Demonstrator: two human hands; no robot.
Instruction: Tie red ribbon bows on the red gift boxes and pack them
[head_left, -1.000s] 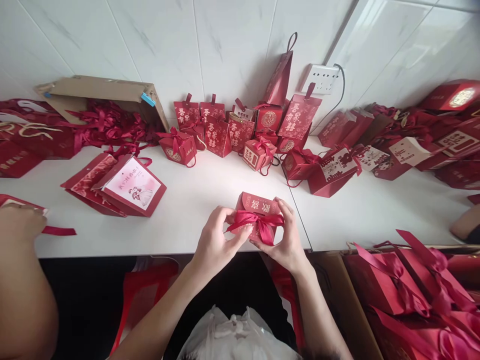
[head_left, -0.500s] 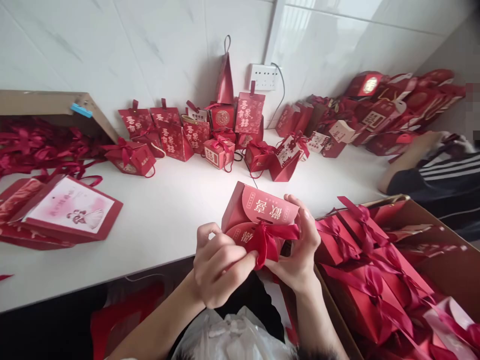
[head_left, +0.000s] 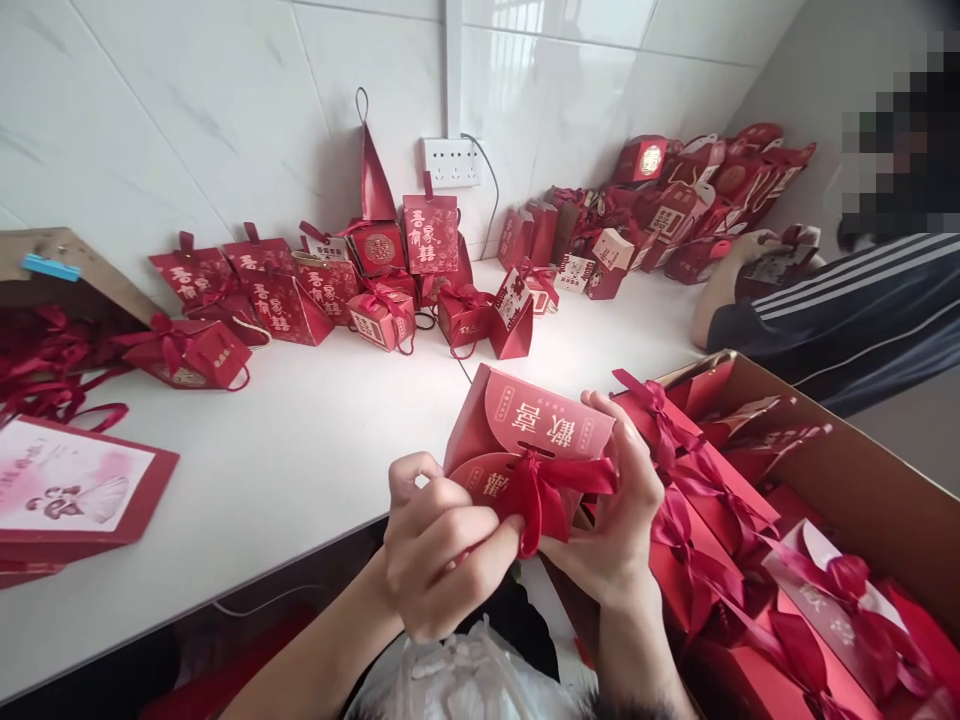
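Note:
Between my hands is a red gift box (head_left: 480, 415) with pale printed characters, tilted over the table's front edge. A dark red ribbon (head_left: 551, 490) is tied through slots where its flaps meet, with loops and tails hanging over the front. My left hand (head_left: 442, 545) is closed, its thumb and forefinger pinching the ribbon's lower part. On the box's right side, my right hand (head_left: 619, 500) grips it with fingers behind and thumb below. Some of the right fingers are hidden by the box.
At right stands a cardboard carton (head_left: 885, 480) holding several ribboned red boxes. Sample gift boxes (head_left: 382, 315) line the wall below a socket strip (head_left: 452, 162). At left lies a card-fronted box (head_left: 75, 480). Another person's striped sleeve (head_left: 825, 300) rests at the table's right end.
The view has turned to the right, so the carton and the other person show more. My hands keep hold of the box and ribbon, nearly unchanged in pose.

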